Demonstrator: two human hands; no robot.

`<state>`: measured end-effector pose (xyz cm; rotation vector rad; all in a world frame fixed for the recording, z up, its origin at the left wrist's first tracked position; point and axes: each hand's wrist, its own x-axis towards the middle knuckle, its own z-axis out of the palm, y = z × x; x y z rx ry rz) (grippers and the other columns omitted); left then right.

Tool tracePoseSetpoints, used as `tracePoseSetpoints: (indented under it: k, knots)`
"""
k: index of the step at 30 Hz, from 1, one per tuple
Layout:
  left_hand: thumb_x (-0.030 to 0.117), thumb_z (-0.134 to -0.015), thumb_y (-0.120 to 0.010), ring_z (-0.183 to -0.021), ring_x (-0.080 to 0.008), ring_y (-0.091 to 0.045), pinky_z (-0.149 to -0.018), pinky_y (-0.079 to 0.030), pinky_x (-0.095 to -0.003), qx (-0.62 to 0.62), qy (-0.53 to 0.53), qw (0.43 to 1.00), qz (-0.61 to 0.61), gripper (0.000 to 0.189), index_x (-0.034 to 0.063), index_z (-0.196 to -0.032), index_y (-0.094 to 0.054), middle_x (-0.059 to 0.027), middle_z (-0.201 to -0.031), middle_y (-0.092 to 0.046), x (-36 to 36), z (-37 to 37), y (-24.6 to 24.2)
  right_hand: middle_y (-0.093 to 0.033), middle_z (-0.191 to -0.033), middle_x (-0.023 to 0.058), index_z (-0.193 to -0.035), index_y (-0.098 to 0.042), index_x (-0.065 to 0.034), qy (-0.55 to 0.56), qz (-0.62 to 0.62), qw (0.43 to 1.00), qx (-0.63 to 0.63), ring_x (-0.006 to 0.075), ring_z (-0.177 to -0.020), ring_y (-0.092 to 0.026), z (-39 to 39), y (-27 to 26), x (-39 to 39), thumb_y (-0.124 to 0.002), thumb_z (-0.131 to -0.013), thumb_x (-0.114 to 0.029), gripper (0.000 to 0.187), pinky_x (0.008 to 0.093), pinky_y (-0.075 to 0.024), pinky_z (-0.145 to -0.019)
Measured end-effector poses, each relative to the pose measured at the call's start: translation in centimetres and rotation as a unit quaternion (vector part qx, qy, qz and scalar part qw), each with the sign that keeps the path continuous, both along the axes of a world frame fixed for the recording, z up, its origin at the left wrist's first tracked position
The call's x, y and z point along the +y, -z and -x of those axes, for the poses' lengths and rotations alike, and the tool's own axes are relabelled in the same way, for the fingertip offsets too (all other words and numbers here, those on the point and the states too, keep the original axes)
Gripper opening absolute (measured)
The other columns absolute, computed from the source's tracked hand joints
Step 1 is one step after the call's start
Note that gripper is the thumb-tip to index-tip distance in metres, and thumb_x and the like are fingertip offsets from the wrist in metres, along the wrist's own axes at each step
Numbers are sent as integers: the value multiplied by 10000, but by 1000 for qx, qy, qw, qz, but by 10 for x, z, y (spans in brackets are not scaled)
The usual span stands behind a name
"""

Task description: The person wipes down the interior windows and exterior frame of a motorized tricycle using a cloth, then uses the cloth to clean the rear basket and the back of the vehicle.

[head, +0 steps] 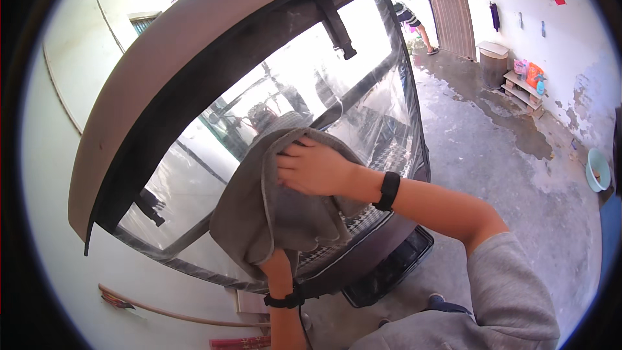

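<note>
A grey-brown cloth (238,204) hangs in loose folds in front of a clear plastic curtain (194,155) with dark fabric borders. My right hand (316,165) grips the cloth near its upper edge, its fingers bent over the fabric. Below, my left hand (274,265) reaches up into the folds; its fingers are hidden, so their grip does not show. Both wrists carry black bands. The curtain hangs under the brown roof (160,39) of a small covered vehicle. Beneath the cloth, a houndstooth-patterned surface (320,253) is partly visible.
Two black buckle straps (337,31) hang by the curtain. A black tray or basket (393,272) juts out low on the vehicle. Along the right wall are a lidded bin (493,65), a low shelf (522,90) and a basin (597,170). A person's leg (425,36) shows near the doorway.
</note>
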<state>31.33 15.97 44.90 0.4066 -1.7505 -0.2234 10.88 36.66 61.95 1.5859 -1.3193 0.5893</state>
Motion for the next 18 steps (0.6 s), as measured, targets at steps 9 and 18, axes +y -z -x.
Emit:
tracePoseSetpoints:
  k: [9, 18]
  knots:
    - [156, -977, -569, -1167, -308, -593, -994, -471, -371, -259, -48, 942, 210, 343, -38, -1259, -590, -195, -1250, -624, 106, 100, -126, -576, -988, 101, -914, -610, -73, 93, 11, 991, -101, 303, -1001, -524, 116, -11, 93, -644, -874, -285, 219, 439, -395, -920]
    - [214, -1013, -515, -1258, -271, -517, -1069, -405, -342, -171, 323, 925, -101, 419, -27, -1355, -503, -160, -1336, -568, 200, 192, -133, -510, -1335, 260, -1265, -544, 49, 167, 78, 979, -86, 467, -1290, -403, 200, 28, 116, -521, -926, -208, 426, 542, -249, -1119]
